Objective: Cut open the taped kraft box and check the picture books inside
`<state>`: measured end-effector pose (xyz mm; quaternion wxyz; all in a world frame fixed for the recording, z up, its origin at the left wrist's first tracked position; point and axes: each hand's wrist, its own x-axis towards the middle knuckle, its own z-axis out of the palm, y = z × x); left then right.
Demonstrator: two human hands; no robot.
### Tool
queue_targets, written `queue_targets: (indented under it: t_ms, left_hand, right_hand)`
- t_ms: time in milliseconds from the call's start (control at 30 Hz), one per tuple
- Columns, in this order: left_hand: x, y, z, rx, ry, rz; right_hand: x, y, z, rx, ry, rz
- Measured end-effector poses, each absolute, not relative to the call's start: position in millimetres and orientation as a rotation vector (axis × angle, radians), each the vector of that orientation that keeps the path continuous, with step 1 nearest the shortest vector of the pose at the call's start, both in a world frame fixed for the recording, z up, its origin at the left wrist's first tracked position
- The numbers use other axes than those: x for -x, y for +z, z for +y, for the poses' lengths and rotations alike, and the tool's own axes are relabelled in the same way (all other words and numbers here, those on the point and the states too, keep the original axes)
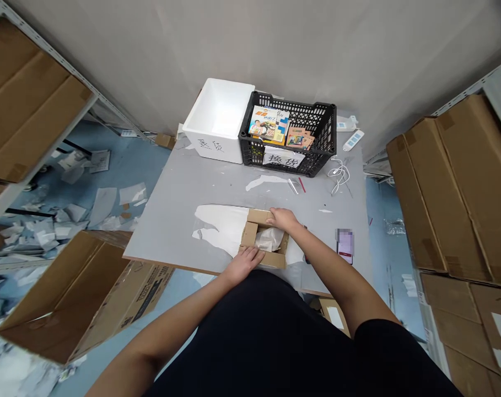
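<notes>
A small cardboard box (277,259) with its flaps folded out lies at the near edge of the grey table (171,220). Inside it shows a crumpled clear plastic bag (269,239); what the bag holds cannot be made out. My left hand (244,263) rests on the box's near left corner, fingers close together over the flap. At the far right side, my right hand (282,218) grips the upper flap and rim, thumb and fingers around the edge.
A white foam box (219,144) and a black crate (289,160) with books stand at the table's back. A phone (345,246) lies right, near a white cable (339,173). A large open carton (122,292) stands on the floor at left.
</notes>
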<state>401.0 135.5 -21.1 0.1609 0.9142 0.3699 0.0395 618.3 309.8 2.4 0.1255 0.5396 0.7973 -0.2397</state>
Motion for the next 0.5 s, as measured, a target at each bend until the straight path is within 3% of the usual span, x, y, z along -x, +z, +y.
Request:
queue_targets:
  t_ms: [267, 500]
  left_hand:
    - [-393.2, -61.2, 118.9, -2.619, 0.238, 0.967]
    - [-394.5, -31.7, 128.3, -2.458, 0.301, 1.014]
  right_hand:
    - [-624.7, -30.0, 292.8, -1.623, -0.905, 2.403]
    - [-626.2, -16.8, 288.0, -1.687, -0.910, 2.573]
